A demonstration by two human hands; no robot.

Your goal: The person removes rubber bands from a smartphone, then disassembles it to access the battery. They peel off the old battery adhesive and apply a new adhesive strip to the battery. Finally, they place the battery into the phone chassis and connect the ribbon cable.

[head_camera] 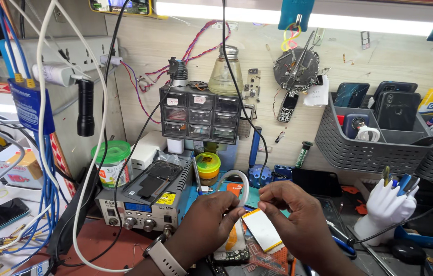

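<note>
While both hands, left hand (211, 217) and right hand (290, 207), pinch white cable (237, 179) tight, could slip, hitting open phone (232, 245) near below.

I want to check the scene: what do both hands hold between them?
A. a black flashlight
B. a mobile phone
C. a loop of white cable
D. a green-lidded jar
C: the left hand and right hand each pinch an end of the white cable, which arcs up between them.
</note>
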